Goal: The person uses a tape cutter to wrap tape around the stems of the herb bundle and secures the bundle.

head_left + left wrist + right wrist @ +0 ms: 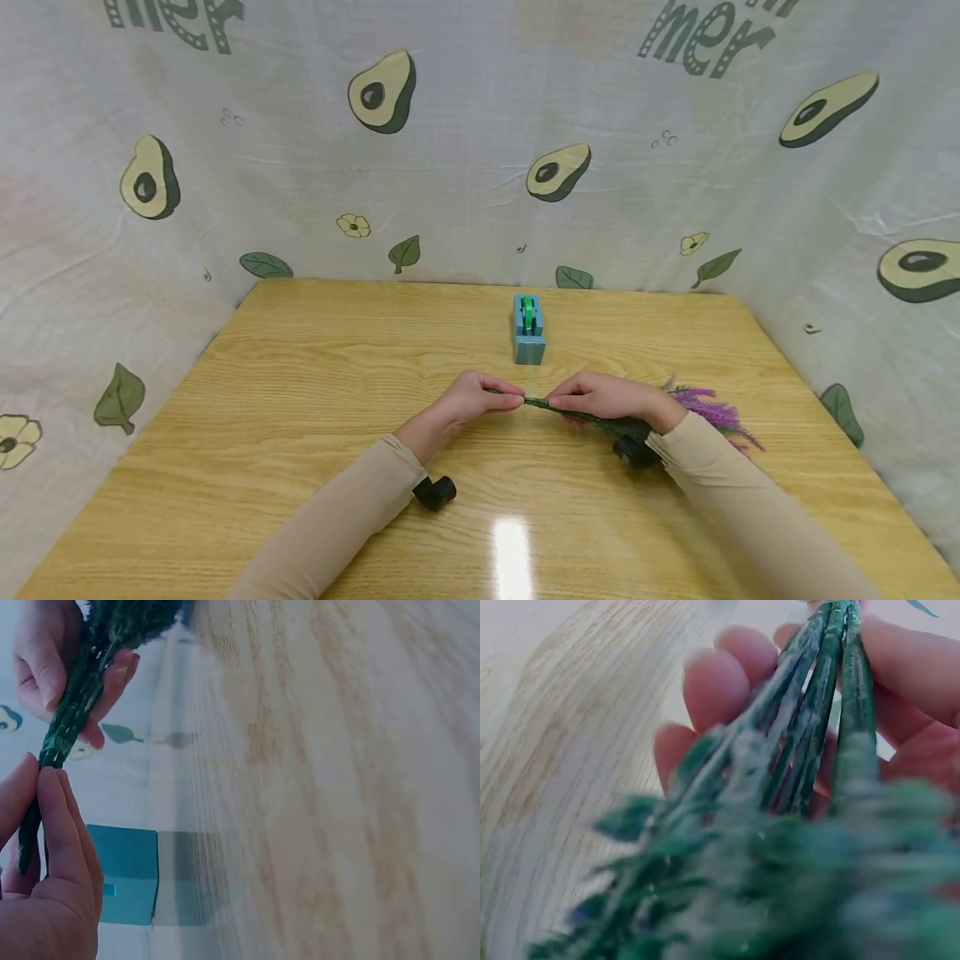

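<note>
Both hands hold a bunch of purple flowers (716, 412) by its green stems (79, 697), with the blossoms out to the right under the right forearm. The left hand (483, 396) pinches the stem ends between thumb and fingers. Farther up, the right hand (603, 395) grips the stems, its thumb and fingers on either side of them in the right wrist view. Between the hands, a lighter green band (58, 744) shows around the stems in the left wrist view. Green leaves (780, 892) fill the near part of the right wrist view, blurred.
A blue tape dispenser (529, 350) with a roll of green tape (527, 312) stands beyond the hands, near the middle of the wooden table (337, 358). Printed cloth (465, 208) with avocados and leaves hangs behind the table and along its sides.
</note>
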A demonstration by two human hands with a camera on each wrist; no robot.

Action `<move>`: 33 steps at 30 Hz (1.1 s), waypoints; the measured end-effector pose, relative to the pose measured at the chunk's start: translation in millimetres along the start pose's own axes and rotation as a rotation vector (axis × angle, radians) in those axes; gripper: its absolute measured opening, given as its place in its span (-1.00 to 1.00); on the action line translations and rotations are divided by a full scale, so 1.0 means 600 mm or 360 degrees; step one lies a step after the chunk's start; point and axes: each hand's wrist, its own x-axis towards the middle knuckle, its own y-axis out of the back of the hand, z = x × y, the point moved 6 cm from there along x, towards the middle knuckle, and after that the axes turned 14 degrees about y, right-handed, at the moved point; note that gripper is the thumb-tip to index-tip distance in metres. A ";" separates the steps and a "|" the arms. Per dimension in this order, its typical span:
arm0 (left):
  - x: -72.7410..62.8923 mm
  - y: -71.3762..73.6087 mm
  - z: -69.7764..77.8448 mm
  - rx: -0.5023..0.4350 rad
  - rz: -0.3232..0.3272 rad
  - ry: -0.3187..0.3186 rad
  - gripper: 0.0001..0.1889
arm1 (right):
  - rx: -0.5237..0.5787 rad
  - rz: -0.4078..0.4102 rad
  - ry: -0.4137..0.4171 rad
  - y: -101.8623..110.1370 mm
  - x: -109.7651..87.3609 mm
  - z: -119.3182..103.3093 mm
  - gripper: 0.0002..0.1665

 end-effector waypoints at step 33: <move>0.021 -0.003 -0.013 -0.0625 -0.0189 0.0237 -0.71 | -0.0714 0.0396 0.0240 0.024 0.003 -0.018 -0.64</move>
